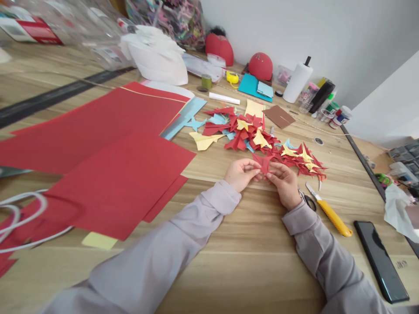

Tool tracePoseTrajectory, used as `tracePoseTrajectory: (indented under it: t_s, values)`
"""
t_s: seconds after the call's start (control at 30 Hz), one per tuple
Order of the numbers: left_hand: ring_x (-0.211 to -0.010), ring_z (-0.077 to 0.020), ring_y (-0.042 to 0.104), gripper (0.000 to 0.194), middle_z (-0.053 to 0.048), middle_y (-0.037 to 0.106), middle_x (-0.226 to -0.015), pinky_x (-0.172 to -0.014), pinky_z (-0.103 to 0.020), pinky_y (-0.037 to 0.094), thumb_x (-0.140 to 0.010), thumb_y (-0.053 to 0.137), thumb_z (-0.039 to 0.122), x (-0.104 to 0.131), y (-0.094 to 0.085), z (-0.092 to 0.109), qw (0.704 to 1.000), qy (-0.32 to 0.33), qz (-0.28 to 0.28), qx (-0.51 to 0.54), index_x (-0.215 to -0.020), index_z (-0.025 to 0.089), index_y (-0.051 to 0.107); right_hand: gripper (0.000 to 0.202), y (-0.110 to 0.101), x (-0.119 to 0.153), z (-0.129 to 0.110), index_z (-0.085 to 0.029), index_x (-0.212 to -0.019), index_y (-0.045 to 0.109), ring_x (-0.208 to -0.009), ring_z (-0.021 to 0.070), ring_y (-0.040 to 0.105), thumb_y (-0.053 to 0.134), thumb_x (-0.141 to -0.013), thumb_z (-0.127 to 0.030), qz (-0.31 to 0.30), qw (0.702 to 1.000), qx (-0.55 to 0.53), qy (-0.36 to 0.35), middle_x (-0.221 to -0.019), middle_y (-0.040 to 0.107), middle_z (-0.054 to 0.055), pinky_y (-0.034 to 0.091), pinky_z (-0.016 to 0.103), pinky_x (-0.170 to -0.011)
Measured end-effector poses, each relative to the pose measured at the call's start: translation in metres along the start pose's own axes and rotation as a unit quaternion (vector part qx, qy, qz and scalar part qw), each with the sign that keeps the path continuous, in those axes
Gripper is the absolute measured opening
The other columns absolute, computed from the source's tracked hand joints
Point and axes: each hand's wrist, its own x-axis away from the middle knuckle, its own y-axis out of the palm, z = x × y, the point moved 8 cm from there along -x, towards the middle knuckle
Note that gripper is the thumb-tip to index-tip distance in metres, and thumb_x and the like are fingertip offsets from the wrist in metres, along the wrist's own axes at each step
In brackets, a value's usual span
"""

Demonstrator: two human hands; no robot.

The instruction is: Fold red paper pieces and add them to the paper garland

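Between my two hands is a small folded red paper piece [264, 163], pointed at its upper left. My left hand [241, 173] pinches its left side between thumb and fingers. On the other side, my right hand [285, 183] grips its lower right edge the same way. Just beyond lies a heap of folded red, yellow and blue paper figures [242, 133], some with pointed wings. A second cluster of red and yellow figures [304, 159] spreads to the right. One yellow paper plane [204, 140] rests at the heap's left. My fingers partly cover the held piece.
Large red paper sheets [131, 183] cover the left. A yellow utility knife [334, 218], partly hidden black scissors [309, 202] and a phone [381, 261] lie right. White cable [24, 209] loops at left. Behind stand tissues [157, 56], pincushions [261, 65] and bottles [330, 102].
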Motion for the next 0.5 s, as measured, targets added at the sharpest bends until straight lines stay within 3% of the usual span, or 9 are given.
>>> tracePoseTrajectory:
  t_s: [0.33,0.5]
  values:
    - [-0.049,-0.0116,0.06,0.017,0.0,0.062,-0.053,-0.049,-0.022,0.048,-0.059,0.069,0.014,-0.003,-0.004,0.0,1.0,0.019,0.015,0.007,-0.07,0.011,0.057,0.033,0.003,0.004,-0.003,-0.023,-0.1,0.059,-0.069,0.0157,0.06,0.062,-0.068,-0.027,-0.024,1.0,-0.013,-0.007,-0.075,0.065,0.0,0.048,0.027,-0.058]
    - [-0.049,-0.0124,0.06,0.016,-0.002,0.063,-0.054,-0.048,-0.022,0.048,-0.058,0.07,0.019,0.004,0.007,0.003,0.999,-0.001,-0.039,-0.018,-0.07,0.011,0.062,0.023,-0.002,0.001,-0.001,-0.021,-0.086,0.06,-0.055,0.0127,0.056,0.066,-0.068,-0.034,0.019,1.0,0.017,-0.007,-0.063,0.062,-0.002,0.045,0.025,-0.051]
